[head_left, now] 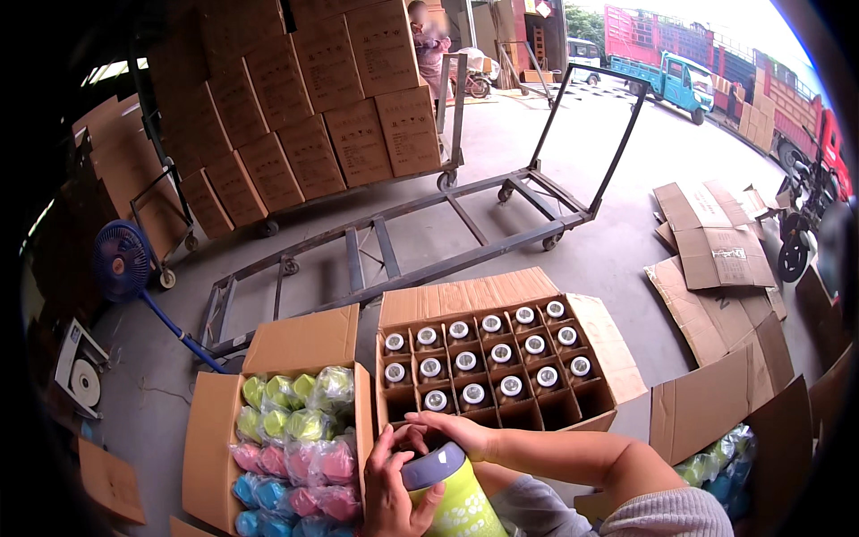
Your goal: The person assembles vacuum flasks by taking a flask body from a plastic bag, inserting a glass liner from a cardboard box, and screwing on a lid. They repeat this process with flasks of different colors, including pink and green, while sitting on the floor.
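At the lower middle stands a lime-green flask-like container with white flower prints and a grey-purple rim. My left hand is wrapped round its left side, with the thumb on the front. My right hand lies over the top, its fingers curled at the rim's far edge. The hands hide much of the mouth. Just beyond is a divided carton holding several bottle-like pieces with round silvery tops and white rings. Some of its near cells hold no bottle. To the left, an open carton holds plastic-wrapped green, pink and blue pieces.
A metal trolley stands beyond the cartons, before stacked boxes. A blue fan is at left. Flattened cardboard lies at right, near another carton of wrapped pieces. A person stands far back.
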The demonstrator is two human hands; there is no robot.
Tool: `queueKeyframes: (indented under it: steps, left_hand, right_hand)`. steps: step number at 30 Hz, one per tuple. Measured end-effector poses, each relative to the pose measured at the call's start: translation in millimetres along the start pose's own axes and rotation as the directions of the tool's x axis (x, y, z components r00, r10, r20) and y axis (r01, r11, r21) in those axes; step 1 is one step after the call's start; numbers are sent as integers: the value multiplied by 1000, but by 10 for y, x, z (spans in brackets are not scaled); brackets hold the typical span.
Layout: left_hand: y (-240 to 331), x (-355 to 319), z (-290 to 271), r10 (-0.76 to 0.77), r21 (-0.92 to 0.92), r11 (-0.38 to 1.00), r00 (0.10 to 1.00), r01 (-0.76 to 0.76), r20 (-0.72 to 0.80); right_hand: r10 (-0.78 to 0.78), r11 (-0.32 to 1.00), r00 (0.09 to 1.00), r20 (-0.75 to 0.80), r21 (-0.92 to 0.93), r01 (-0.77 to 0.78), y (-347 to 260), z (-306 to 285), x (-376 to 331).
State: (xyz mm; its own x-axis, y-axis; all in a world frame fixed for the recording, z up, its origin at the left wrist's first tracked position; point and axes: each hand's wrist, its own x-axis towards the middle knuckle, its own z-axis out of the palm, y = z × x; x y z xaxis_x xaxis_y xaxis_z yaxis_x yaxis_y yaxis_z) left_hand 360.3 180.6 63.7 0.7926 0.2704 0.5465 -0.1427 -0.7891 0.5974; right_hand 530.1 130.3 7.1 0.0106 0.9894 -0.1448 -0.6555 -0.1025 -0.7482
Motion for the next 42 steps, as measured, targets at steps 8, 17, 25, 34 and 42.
queueKeyframes:
  steps: [8,17,25,34,42]
  left_hand:
    - [295,448,40,143,166,961,912,-220,384]
    - [-792,-362,173,-368,-541,773,929,331,43]
    - [257,616,-122,254,34,950,832,-310,493]
    - [-997,-360,173,-435,-703,574,884,420,173]
    - [-47,346,-232,63,255,954,940,-155,335]
  right_hand:
    - [-279,957,945,172,-36,289,491,-493,365]
    - [22,973,1000,0,-228,-21,-264,148,-202]
    - [-547,827,836,44,185,532,651,-10,633]
    - [-82,957,996,-27,-281,71,-380,276,-438]
    - [223,959,973,55,165,-229,-40,-148,185]
